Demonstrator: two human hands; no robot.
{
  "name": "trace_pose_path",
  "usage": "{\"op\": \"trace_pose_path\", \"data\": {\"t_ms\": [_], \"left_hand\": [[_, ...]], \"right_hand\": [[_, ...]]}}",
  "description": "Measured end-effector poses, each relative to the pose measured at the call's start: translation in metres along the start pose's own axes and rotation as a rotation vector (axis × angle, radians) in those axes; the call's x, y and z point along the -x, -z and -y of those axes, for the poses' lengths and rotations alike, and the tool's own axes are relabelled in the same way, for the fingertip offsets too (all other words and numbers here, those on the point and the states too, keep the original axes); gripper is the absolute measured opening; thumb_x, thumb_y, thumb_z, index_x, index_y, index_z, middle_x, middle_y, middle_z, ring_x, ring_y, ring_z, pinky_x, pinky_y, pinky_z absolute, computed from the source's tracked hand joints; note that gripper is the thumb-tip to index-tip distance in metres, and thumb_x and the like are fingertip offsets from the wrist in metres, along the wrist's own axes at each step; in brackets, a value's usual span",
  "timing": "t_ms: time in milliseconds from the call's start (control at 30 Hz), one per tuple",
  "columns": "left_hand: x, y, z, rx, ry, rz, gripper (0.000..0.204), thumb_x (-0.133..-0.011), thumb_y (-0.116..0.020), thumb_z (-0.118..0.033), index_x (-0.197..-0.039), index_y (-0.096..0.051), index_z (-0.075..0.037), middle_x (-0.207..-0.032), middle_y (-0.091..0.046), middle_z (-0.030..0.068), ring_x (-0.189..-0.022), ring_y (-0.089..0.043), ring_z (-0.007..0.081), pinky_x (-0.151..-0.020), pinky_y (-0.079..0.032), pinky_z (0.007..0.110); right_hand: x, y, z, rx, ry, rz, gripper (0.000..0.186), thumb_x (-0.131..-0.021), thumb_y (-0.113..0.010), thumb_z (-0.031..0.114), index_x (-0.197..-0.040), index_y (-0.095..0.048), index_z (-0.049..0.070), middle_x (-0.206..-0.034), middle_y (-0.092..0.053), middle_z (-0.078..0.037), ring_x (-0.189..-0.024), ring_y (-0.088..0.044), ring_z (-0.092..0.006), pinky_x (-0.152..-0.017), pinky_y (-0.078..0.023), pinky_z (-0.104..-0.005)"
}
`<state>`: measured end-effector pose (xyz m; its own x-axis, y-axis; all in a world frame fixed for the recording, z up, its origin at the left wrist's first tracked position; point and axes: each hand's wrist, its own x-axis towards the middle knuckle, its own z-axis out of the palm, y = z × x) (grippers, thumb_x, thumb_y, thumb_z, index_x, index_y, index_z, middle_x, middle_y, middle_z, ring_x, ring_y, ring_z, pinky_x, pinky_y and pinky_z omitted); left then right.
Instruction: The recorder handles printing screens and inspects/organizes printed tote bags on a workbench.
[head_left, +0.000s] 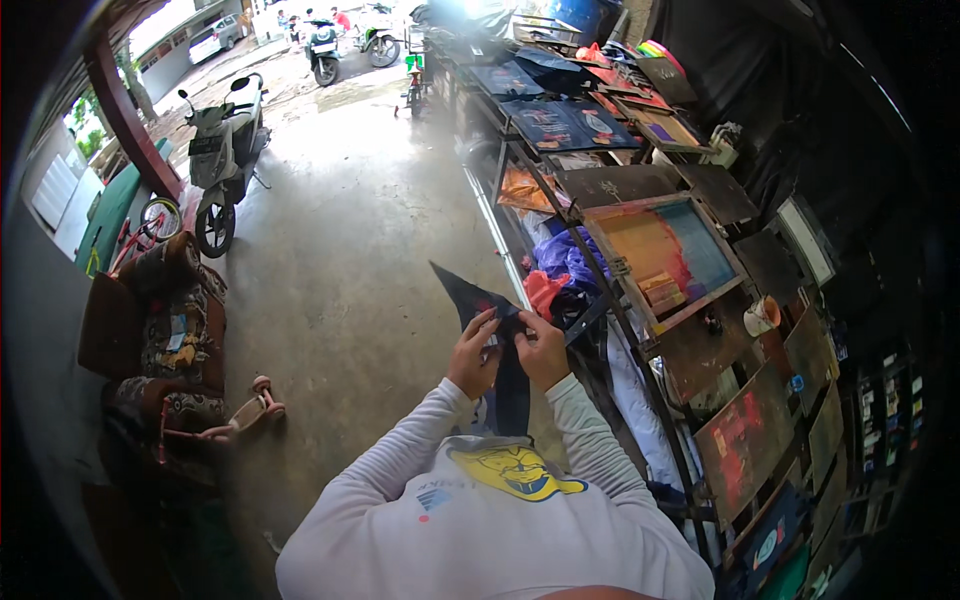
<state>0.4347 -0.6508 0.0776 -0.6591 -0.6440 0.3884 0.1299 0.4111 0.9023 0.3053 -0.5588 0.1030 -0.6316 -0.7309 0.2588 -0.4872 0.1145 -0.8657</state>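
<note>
A dark navy piece of fabric [458, 292] hangs in front of my chest, one pointed corner sticking out to the far left. Its lower part drops between my forearms, and a small reddish mark shows near its upper edge. My left hand [473, 356] pinches that upper edge. Close beside it, my right hand [542, 350] grips the same fabric with bent fingers. Between the two hands the cloth is bunched, and the fingertips partly cover it.
Along my right runs a long metal-framed rack with dark boards, a paint-stained screen-printing frame [665, 255] and printed dark fabric pieces [570, 125]. A small bucket [762, 316] stands on it. At left are a patterned sofa [175, 335], a wooden-looking object [240, 415] on the concrete floor and a parked scooter [222, 150].
</note>
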Motion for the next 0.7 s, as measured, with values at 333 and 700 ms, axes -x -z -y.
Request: {"op": "trace_pose_path", "data": {"t_ms": [333, 700], "left_hand": [[-0.005, -0.03, -0.034, -0.071, -0.206, -0.029, 0.041, -0.077, -0.056, 0.015, -0.112, -0.066, -0.003, -0.118, -0.065, 0.0183, -0.106, -0.066, 0.0286, -0.085, -0.053, 0.031], [0.033, -0.05, 0.075, 0.016, 0.495, -0.336, 0.08, -0.088, -0.074, -0.017, -0.152, -0.027, -0.004, -0.15, -0.04, 0.0128, -0.137, -0.039, 0.0223, -0.105, -0.041, 0.037]], "right_hand": [[-0.001, 0.066, -0.023, -0.183, 0.089, -0.136, 0.013, -0.086, -0.07, 0.005, -0.092, -0.07, -0.006, -0.089, -0.072, -0.016, -0.083, -0.069, -0.0188, -0.075, -0.052, -0.0283], [0.032, 0.186, -0.037, -0.721, 0.045, 0.049, 0.031, -0.084, -0.07, -0.005, -0.114, -0.062, -0.002, -0.106, -0.061, -0.002, -0.099, -0.056, -0.0091, -0.086, -0.046, -0.0237]]}}
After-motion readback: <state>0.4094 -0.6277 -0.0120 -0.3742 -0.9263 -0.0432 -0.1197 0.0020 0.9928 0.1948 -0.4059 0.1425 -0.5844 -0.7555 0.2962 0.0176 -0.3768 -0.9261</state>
